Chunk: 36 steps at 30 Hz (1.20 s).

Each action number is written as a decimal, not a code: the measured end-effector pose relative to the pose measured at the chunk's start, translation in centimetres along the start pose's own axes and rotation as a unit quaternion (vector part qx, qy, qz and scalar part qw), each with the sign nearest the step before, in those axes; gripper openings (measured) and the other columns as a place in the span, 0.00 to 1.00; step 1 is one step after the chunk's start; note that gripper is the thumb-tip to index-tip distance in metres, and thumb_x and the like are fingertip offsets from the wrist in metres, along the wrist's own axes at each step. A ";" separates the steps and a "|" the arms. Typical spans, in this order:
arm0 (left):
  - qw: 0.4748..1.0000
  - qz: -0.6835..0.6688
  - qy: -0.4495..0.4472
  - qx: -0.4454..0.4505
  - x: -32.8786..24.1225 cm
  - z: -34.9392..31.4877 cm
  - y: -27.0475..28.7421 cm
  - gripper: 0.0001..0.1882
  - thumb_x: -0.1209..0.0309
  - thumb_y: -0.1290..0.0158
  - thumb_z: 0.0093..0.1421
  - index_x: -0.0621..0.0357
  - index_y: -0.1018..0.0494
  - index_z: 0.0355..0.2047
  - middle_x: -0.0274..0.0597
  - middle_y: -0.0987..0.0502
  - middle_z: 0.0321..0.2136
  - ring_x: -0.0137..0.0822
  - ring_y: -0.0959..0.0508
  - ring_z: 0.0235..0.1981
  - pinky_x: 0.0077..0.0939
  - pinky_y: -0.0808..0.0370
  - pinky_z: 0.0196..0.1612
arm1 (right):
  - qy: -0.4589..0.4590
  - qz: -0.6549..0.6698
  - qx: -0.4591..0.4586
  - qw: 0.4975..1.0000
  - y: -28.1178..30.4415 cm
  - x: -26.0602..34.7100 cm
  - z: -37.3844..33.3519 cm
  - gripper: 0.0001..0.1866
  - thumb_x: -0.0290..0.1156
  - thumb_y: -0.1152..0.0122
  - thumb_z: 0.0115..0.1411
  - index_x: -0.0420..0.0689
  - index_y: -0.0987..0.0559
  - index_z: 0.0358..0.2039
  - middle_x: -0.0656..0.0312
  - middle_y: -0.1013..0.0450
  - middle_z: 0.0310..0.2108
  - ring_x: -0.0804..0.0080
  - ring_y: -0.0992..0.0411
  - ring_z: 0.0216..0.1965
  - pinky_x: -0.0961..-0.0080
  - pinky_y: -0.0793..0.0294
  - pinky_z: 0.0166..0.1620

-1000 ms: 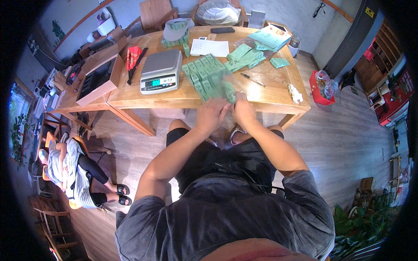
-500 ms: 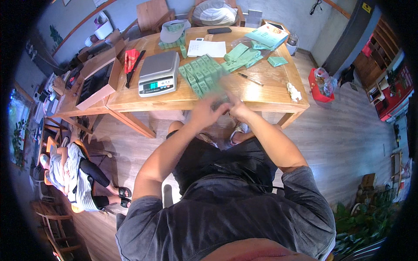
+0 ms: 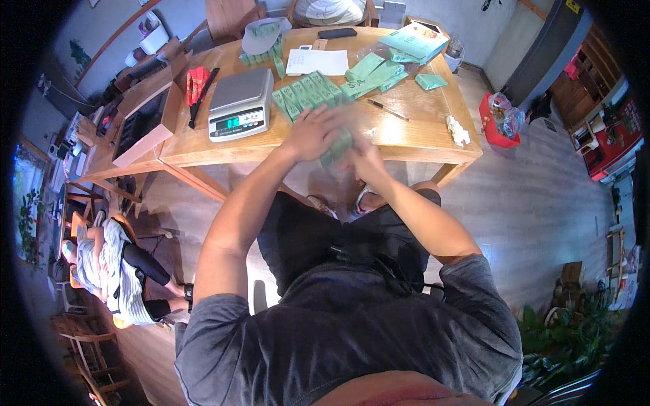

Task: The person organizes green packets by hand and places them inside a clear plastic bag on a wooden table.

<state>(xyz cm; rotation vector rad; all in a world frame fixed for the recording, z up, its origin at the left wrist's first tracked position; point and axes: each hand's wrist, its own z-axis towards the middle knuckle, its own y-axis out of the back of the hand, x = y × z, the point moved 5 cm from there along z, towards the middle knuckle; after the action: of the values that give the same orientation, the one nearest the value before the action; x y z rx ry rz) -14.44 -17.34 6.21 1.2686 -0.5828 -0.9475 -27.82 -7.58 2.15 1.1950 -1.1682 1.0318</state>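
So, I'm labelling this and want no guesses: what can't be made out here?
Right hand, head view: motion blur leaves its hold unclear.
Stacked green packets, head view: left hand covers some.
White cushion, head view: cut by top edge.
White paper, head view: its writing is too small.

On my monitor the tabletop (image 3: 428,118) reads as smooth, lightly glossy wood; I make out a dull metal pan (image 3: 240,89) on the white plastic scale (image 3: 237,126), papery-looking green packets (image 3: 306,93), and matt grey cloth in the shirt (image 3: 399,331).
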 end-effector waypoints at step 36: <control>0.998 0.037 0.009 0.048 -7.0 -1.4 2.5 0.38 0.52 0.48 0.63 0.61 0.42 0.67 0.48 0.38 0.66 0.46 0.41 0.68 0.49 0.46 0.69 | -0.035 -0.660 -0.181 0.728 22.9 0.3 17.9 0.25 0.45 0.43 0.62 0.42 0.27 0.54 0.44 0.28 0.51 0.47 0.31 0.54 0.51 0.34 0.57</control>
<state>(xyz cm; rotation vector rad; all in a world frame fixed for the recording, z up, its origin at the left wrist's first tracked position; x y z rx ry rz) -16.22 -10.56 9.18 1.3307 -0.6638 -0.8553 -52.26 -22.98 5.43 1.3242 -0.2708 -0.3375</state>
